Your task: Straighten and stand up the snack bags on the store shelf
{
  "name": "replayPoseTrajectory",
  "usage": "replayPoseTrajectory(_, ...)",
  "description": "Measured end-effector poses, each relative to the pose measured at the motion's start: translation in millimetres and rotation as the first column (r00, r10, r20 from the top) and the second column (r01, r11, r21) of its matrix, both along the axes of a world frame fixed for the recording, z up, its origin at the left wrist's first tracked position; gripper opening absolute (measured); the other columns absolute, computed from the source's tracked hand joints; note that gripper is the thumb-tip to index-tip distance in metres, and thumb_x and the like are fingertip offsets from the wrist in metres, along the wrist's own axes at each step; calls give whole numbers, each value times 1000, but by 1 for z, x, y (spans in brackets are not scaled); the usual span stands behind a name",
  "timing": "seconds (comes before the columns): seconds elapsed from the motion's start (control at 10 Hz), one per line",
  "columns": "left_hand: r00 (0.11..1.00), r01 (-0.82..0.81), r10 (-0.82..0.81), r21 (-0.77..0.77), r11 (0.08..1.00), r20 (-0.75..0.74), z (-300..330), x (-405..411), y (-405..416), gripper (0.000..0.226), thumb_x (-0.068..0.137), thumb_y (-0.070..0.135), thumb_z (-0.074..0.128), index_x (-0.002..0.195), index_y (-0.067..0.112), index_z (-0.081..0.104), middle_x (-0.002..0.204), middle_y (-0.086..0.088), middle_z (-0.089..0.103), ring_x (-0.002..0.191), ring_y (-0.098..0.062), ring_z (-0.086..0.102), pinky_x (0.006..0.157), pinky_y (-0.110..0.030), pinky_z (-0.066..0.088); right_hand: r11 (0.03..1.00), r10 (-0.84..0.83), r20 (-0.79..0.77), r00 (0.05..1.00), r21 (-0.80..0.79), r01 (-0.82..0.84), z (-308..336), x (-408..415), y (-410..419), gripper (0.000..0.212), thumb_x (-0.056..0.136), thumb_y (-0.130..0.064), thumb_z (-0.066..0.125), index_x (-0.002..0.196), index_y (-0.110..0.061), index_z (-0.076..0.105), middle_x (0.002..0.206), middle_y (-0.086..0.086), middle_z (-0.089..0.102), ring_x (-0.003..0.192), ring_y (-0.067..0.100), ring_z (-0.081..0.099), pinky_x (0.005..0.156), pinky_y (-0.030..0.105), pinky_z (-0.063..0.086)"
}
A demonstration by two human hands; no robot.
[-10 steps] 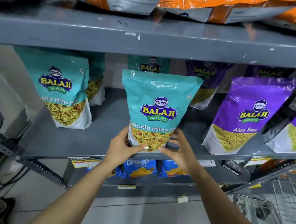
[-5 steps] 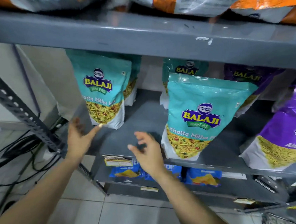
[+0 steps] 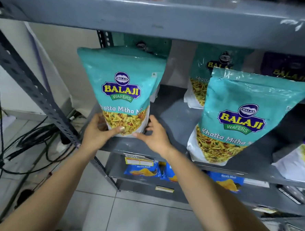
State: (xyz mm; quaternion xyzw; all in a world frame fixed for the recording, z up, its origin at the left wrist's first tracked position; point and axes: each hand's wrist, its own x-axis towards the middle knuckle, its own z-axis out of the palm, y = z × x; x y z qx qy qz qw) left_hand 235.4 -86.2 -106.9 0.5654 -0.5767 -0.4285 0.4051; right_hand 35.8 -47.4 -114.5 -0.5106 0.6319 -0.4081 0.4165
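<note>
The left hand [image 3: 100, 131] clasps the lower left corner of a teal snack bag [image 3: 122, 90], thumb across its clear window, while the right hand [image 3: 153, 133] cups the lower right corner, so the bag stands between them at the front lip of the shelf [image 3: 173, 113]. Its long axis runs upright with the top leaning slightly left, printed face toward the person. Held only at the base, the top-heavy bag could tip forward off the lip, or knock the bag behind it, if released before settling; a second teal bag [image 3: 244, 119] stands right of the right hand.
</note>
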Motion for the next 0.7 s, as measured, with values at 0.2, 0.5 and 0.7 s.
replayPoseTrajectory(0.2,1000,-1,2,50,999,-14,-5,12,31,95,45,53,88,127,18,54,114,13,68,105,-7,66,91,-35,52,1000,-1,22,1000,-30,1,-2,8,35,53,70,-27,84,113,-22,53,110,-4,69,101,14,65,84,35,59)
replayPoseTrajectory(0.5,1000,3,-3,33,999,-14,2,10,39,73,69,18,88,133,12,52,117,-3,65,106,-18,62,92,-33,47,999,-28,18,999,-23,28,2,17,46,50,71,-23,84,110,-22,52,107,-7,69,97,11,67,83,31,59)
replayPoseTrajectory(0.7,992,54,-44,80,995,-121,4,13,51,97,60,38,91,143,16,46,136,0,61,124,-15,59,102,-34,46,998,-55,28,998,-29,56,9,17,58,76,71,-26,84,135,-28,42,109,-12,60,102,6,59,87,28,54)
